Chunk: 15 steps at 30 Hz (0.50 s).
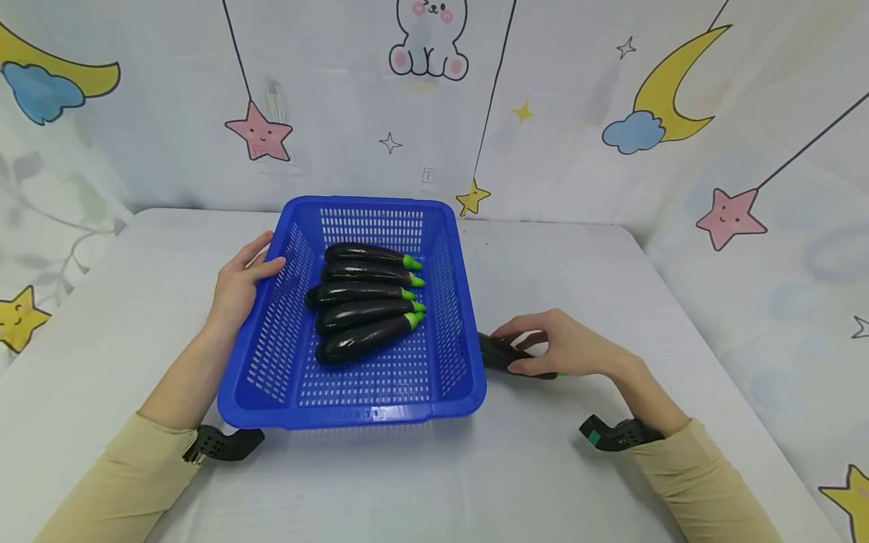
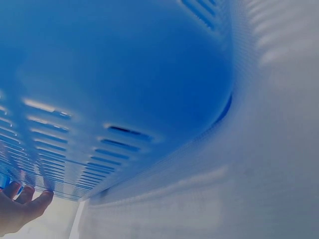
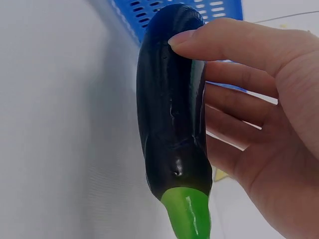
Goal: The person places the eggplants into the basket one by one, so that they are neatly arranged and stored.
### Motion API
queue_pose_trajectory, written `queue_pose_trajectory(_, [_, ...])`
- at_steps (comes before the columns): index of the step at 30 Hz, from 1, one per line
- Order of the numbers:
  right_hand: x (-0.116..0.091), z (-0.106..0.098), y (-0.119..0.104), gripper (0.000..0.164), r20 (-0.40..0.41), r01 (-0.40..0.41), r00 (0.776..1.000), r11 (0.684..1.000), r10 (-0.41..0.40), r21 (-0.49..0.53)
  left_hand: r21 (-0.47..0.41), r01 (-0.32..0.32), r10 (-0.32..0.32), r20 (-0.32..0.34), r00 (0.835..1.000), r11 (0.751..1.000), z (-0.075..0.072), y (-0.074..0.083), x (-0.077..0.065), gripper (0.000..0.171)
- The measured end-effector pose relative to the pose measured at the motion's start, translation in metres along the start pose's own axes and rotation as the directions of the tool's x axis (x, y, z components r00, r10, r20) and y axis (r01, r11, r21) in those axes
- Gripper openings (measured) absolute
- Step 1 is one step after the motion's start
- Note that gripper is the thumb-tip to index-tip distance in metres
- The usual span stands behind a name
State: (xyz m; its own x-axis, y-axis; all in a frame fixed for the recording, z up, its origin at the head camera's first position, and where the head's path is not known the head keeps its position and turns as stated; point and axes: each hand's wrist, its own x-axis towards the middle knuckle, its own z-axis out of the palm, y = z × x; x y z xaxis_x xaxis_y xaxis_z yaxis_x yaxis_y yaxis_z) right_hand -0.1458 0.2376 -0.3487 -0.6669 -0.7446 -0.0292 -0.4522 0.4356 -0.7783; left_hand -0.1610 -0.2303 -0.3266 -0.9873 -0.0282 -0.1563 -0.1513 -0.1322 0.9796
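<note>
A blue plastic basket (image 1: 292,413) stands on the white table, and several dark eggplants (image 1: 366,339) with green stem ends lie side by side in it. My left hand (image 1: 237,290) holds the basket's left rim; in the left wrist view its fingers (image 2: 37,205) touch the slotted outer wall. Just right of the basket, my right hand (image 1: 570,343) grips another eggplant (image 3: 172,109) between thumb and fingers. That eggplant's green end points toward the wrist, while its rounded dark end is close to the basket. In the head view the hand covers part of it.
The white tabletop (image 1: 557,467) extends around the basket on all sides. Behind it and along the right hangs a pale cloth (image 1: 339,90) printed with stars, moons and an animal figure. Each wrist wears a black band (image 1: 621,435).
</note>
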Motion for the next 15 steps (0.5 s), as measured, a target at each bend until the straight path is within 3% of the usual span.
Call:
queue_pose_trajectory(10, [-0.007, -0.017, -0.001, 0.041, -0.083, 0.018, 0.996, 0.997, -0.024, -0.070, -0.071, -0.011, 0.012, 0.016, 1.000, 0.997, 0.000, 0.001, -0.001, 0.069])
queue_pose_trajectory(15, [-0.012, -0.034, -0.005, 0.041, -0.137, 0.001, 0.990, 0.994, -0.016, -0.109, -0.032, -0.002, 0.002, 0.004, 1.000, 0.999, 0.001, 0.001, -0.002, 0.068])
